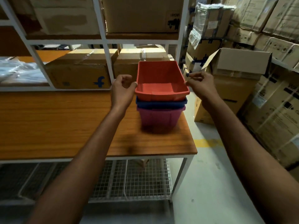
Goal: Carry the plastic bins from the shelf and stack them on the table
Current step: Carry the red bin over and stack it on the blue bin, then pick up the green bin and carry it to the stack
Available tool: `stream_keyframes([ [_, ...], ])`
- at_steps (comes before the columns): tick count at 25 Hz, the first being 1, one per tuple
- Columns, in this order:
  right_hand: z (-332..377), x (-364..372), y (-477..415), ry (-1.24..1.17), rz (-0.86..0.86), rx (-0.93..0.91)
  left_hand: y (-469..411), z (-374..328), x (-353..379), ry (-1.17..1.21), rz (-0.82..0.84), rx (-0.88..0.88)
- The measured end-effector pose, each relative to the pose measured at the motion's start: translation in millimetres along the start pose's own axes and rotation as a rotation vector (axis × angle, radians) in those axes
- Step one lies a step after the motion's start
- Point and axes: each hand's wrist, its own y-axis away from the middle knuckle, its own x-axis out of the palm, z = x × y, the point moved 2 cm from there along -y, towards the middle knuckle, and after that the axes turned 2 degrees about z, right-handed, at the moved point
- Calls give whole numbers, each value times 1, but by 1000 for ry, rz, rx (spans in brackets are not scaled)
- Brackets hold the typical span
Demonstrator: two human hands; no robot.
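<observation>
Three plastic bins stand nested in one stack near the right end of the wooden table (56, 123). A red bin (160, 83) is on top, a dark blue bin (161, 105) sits under it, and a pink bin (159, 118) is at the bottom. My left hand (123, 89) is at the red bin's left rim with its fingertips pinching the edge. My right hand (200, 85) pinches the right rim in the same way. The red bin is empty inside.
A white metal shelf (103, 41) behind the table holds cardboard boxes (80, 70). More boxes (234, 88) are piled on the floor to the right, close to the table's right edge. A wire-mesh rack (137, 180) lies under the table. Grey floor with a yellow line (208, 142) runs at right.
</observation>
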Motion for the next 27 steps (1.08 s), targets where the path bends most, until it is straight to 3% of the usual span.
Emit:
stream_keyframes([
  [4, -27, -11, 84, -109, 60, 32, 109, 6, -17, -10, -74, 22],
  [13, -110, 19, 272, -102, 484, 254, 346, 57, -53, 26, -83, -312],
  [21, -126, 103, 409, -100, 679, 370, 446, 103, -155, 87, -229, -516],
  [27, -92, 220, 497, -85, 774, 375, 476, 137, -301, 134, -351, -592],
])
